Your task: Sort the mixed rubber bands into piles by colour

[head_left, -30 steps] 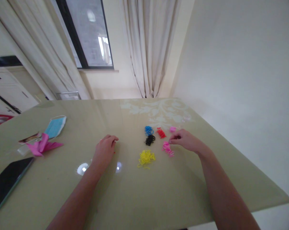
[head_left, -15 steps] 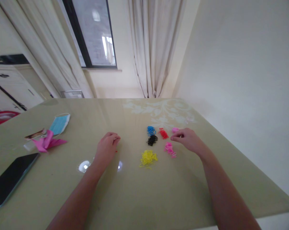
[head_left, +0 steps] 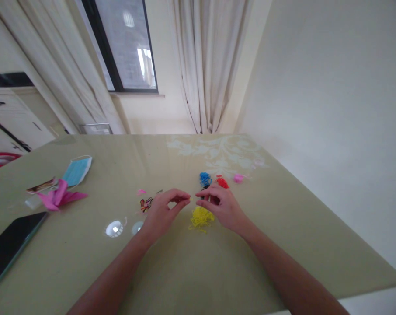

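Observation:
My left hand (head_left: pixel 165 211) is closed in a pinch above the table, with a tiny yellowish speck at its fingertips too small to name. Facing it across a small gap, my right hand (head_left: pixel 224 207) also has thumb and forefinger drawn together; what they hold, if anything, cannot be made out. Around the hands lie heaps of small rubber bands: yellow bands (head_left: pixel 202 217) in front, blue bands (head_left: pixel 205 179) behind, red bands (head_left: pixel 222 181) beyond the right hand. Black bands (head_left: pixel 203 196) are mostly covered by the right hand. Mixed dark and red bands (head_left: pixel 146 204) lie left of my left hand.
A pink ball-like piece (head_left: pixel 238 178) lies at the right, and a small pink bit (head_left: pixel 141 191) at the left. Farther left are a blue face mask (head_left: pixel 77 171), a pink folded paper (head_left: pixel 60 197) and a phone (head_left: pixel 16 245). A wall (head_left: pixel 335 131) borders the table's right side.
My right hand has moved left from the pink bands to over the black ones. My left hand has moved right towards it, uncovering the mixed bands. The pink heap is now hidden.

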{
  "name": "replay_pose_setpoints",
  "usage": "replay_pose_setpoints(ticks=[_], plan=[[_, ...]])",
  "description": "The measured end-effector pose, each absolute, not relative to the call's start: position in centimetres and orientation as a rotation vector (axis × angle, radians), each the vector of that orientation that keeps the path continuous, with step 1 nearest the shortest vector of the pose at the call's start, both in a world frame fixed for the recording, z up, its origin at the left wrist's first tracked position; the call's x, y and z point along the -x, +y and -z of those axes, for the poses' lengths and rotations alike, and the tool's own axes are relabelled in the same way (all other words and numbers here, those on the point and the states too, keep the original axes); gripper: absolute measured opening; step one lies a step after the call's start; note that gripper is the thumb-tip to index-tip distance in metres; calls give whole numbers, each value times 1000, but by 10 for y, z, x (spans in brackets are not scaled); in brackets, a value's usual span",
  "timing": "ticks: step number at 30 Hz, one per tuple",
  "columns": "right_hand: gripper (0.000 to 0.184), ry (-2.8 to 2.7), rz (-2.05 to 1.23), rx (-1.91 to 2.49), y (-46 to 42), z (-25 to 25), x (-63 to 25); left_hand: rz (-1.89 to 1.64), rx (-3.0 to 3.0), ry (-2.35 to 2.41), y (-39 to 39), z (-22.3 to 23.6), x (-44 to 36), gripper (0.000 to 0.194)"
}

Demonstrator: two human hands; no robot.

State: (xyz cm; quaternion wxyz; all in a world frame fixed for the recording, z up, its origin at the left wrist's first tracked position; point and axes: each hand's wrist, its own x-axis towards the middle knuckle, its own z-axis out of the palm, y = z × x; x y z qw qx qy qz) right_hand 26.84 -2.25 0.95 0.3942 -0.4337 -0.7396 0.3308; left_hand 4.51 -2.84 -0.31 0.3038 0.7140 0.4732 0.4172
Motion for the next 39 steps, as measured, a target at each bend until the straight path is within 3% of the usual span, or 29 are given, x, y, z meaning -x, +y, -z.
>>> replay_pose_setpoints(ticks=[10,15,19,23,31,39], plan=[[24,-1889,-881,1098,-25,-8,-270,-1057,-1912,1174,-34,2,-52,12],[28,-1754,-1033,1113,-23,-10,-273,-1008,-1955,1198,-34,3,-53,17],[32,-1528,-1252,1030,-23,-23,-282,-934,-2139,1542,-24,6,-35,19],[34,-1354,-1323,1013,-27,-35,-290,-555,-2273,2070,-14,15,-8,30],[40,-1245,-1364,945,-31,-42,-291,-449,-2244,2008,-5,20,3,26],[27,-1969,-1355,1074,-26,-34,-298,-449,-2262,2033,-2,22,3,25]])
